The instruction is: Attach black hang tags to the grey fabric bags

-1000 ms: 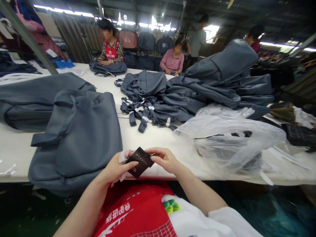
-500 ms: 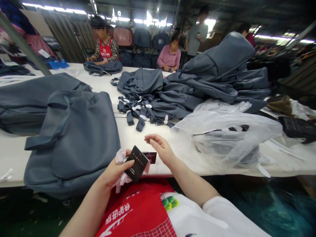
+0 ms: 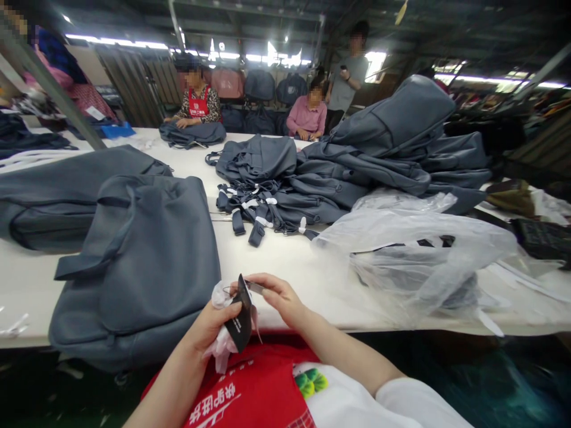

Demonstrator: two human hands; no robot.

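Observation:
My left hand (image 3: 209, 326) grips a black hang tag (image 3: 241, 327) with pale lettering, turned partly edge-on to me. Crumpled white-pink thin paper or wrap (image 3: 220, 352) is bunched in the same hand and hangs below it. Thumb and fingers of my right hand (image 3: 285, 301) pinch a small card tag (image 3: 255, 287), seen nearly edge-on, close beside the black one. A thin cord shows at the top of the left hand. To the left, a dark blue-grey backpack (image 3: 165, 255) lies on the white table (image 3: 254, 255), its strap toward the left.
Another blue-grey bag (image 3: 57, 184) lies behind the backpack. Straps with white wraps (image 3: 256, 211) and a heap of bags (image 3: 379, 128) fill the table's middle and right. Clear plastic bags (image 3: 414, 261) spread at the right front. Two people sit across the table; another stands behind.
My right hand has moved left and closed on the small tag, which hung loose before. The black tag has turned from face-on to more edge-on. The view has tilted up slightly.

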